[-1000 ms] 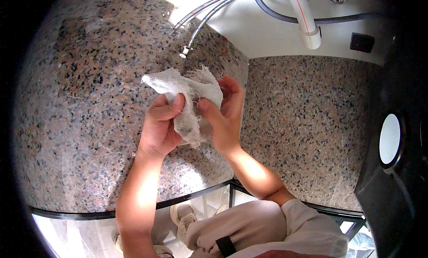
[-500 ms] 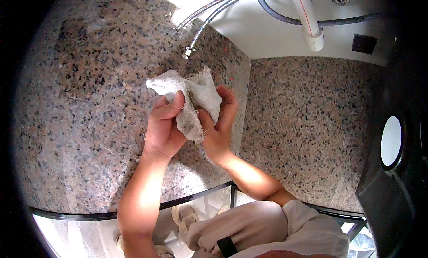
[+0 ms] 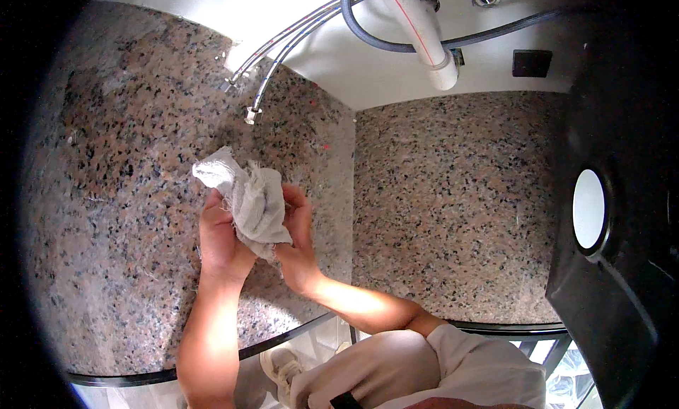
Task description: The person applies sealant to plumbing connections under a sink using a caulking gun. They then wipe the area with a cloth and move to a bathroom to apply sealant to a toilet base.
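Observation:
A crumpled white cloth (image 3: 249, 197) is bunched between both of my hands, held above a speckled pink granite slab (image 3: 120, 197). My left hand (image 3: 221, 236) grips its left side from below, fingers curled into the fabric. On the right, my right hand (image 3: 297, 229) closes on the cloth's lower edge. One corner of the cloth sticks up to the left.
A second granite panel (image 3: 453, 204) stands to the right of a seam. Braided metal hoses (image 3: 283, 45), a dark hose (image 3: 396, 45) and a white pipe (image 3: 424, 27) hang at the top. A black rounded object (image 3: 622, 218) fills the right edge. My shoe (image 3: 279, 370) shows below.
Both hands have drawn closer to me with the cloth and squeezed it into a tighter bundle; the view has also shifted.

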The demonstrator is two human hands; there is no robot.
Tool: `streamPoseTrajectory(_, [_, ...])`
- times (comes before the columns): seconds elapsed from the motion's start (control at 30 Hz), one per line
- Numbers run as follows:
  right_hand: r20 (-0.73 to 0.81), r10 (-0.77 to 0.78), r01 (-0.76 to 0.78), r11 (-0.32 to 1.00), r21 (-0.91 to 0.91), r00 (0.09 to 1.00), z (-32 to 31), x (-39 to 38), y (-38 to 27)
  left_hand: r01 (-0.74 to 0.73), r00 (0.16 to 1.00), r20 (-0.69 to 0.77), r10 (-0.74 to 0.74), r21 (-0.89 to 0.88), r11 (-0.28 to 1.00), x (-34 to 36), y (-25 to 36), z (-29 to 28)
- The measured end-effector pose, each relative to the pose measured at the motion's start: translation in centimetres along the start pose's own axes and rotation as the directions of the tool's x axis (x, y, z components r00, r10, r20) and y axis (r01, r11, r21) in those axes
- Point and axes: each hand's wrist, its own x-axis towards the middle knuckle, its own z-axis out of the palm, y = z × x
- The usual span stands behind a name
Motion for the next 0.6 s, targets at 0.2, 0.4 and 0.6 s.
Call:
streamPoseTrajectory(0.2, [-0.033, 0.03, -0.033, 0.994, -0.1, 0.999, -1.2, -1.8, 0.6, -0.025, 0.996, 0.082, 0.034, -0.102, 0.994, -0.1, 1.2, 0.5])
streamPoseTrajectory(0.4, [-0.258, -0.55, 0.53, 0.835, -0.148, 0.794, -10.6, 1.0, -1.9, -0.168, 0.983, 0.057, 0.172, -0.072, 0.983, 0.1, 3.4, 0.6])
streamPoseTrajectory(0.6, [-0.442, -0.768, 0.619, 0.638, -0.459, 0.464, -17.0, 15.5, -17.3, -0.087, 0.987, 0.144, 0.078, 0.061, 0.994, 0.0, 2.4, 1.5])
